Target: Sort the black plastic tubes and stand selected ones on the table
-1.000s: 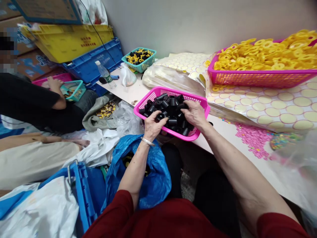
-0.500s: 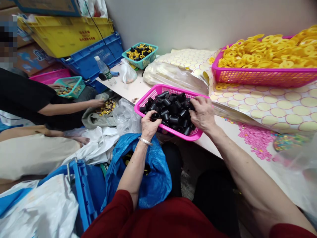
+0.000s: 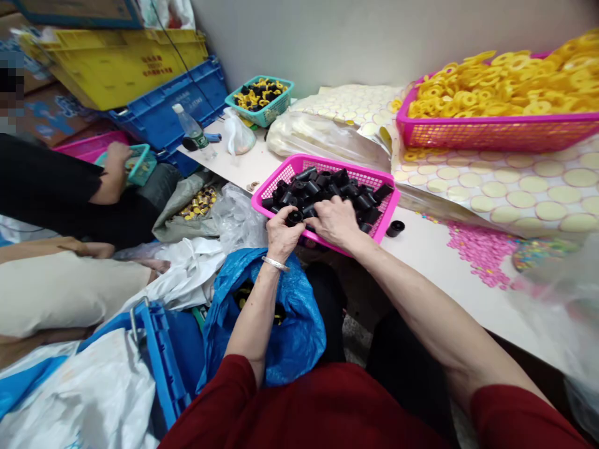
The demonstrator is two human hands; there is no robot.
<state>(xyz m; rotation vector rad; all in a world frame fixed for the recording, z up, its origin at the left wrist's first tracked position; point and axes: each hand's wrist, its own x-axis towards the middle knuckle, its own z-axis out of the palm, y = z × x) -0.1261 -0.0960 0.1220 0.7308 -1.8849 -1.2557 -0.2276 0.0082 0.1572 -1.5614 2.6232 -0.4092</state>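
Note:
My left hand [image 3: 281, 238] is at the near left rim of a pink basket [image 3: 389, 219]. Its thumb and fingers close around a short black plastic cylinder [image 3: 294, 218], hollow end facing up. Many similar black cylinders [image 3: 311, 187] fill the basket. My right hand [image 3: 336, 223] lies over them near the front rim, fingers apart and reaching left toward my left hand; some fingertips are hidden among the pieces. One loose black cylinder [image 3: 395, 228] stands on the table just right of the basket. Below my left forearm, a blue bag [image 3: 299, 312] holds black and yellow pieces.
A large pink basket of yellow rings [image 3: 496, 134] stands at right on sticker sheets [image 3: 505, 193]. Pink bits [image 3: 482, 252] lie on the table [image 3: 435, 274]. A bottle [image 3: 191, 131] and a teal basket [image 3: 266, 115] are behind. A co-worker's arm [image 3: 112, 178] is at left.
My right hand has moved left from the basket's right end to its front middle. The loose cylinder right of the basket now shows. The co-worker's hand has left the yellow pieces.

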